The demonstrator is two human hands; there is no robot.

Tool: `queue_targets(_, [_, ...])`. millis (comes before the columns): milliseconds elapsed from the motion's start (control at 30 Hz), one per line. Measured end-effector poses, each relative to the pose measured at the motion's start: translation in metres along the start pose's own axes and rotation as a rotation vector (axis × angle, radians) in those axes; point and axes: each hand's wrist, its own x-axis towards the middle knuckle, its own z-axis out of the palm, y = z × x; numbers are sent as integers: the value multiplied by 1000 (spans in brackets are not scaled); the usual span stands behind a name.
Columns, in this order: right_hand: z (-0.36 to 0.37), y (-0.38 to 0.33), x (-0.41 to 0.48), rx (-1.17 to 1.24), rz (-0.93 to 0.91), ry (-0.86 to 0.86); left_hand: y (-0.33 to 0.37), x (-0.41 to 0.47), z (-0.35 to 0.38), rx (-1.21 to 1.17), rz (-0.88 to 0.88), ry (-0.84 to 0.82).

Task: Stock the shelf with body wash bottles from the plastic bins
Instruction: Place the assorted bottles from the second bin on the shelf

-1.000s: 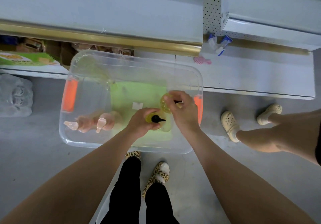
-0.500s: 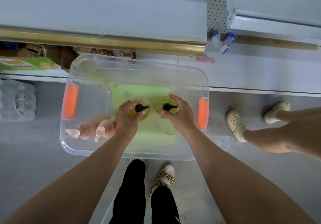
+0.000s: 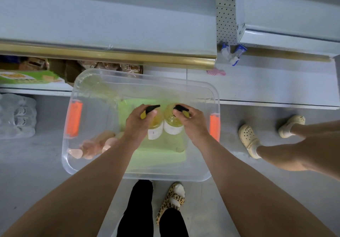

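I am wearing nothing on my forearms: both are showing bare from the lower edge of the view up to the wrists, with no sleeves, watch or bracelet on them. My left hand [image 3: 137, 124] and my right hand [image 3: 193, 123] are going without gloves, and no rings are showing on the fingers. Below them I am wearing black trousers [image 3: 137, 212], fitting close along both legs. On my feet I am wearing leopard-print sandals [image 3: 173, 199] with broad straps, over white socks [image 3: 178, 188] peeking out at the toes.
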Motion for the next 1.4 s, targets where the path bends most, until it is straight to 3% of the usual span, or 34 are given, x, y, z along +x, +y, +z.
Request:
queue_targets(300, [-51,-71,-48,181,29,23,73,-63,-30,-279,8,-50])
queue_targets(567, [-101,-182,-106,178,-94,11,161,-136,-78,-520,73,-13])
queue_targets(1000, [-154,-409,-212,192,-574,56,341,-254,-147,-563,531,-5])
queue_targets(1200, [-162,-486,-218,269,-649,106,407,-249,-184,-509,659,-43])
queue_targets(1400, [-155,-515,-195,309,-640,165,432,-227,-201,-478,670,-19])
